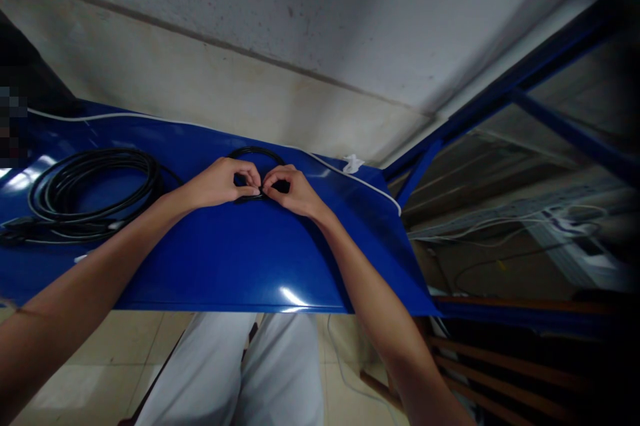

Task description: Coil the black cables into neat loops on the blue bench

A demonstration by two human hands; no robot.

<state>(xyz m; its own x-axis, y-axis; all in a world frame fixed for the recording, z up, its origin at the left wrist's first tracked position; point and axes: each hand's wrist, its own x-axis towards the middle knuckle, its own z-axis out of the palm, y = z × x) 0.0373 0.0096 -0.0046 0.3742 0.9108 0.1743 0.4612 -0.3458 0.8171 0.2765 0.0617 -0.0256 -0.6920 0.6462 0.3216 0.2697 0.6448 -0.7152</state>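
My left hand (223, 183) and my right hand (291, 190) meet at the middle of a glossy blue table (240, 259). Both pinch a thin black cable (255, 151) that loops up behind the fingers toward the table's far edge. The fingertips of the two hands almost touch over the cable. A large coil of black cable (90, 186) lies flat on the table to the left of my left forearm, apart from the hands.
A white cord (353, 163) runs along the table's far edge, with a small white knot at the right corner. A blue metal frame (525, 79) rises at the right. White cables and a power strip (565, 223) lie on the floor beyond.
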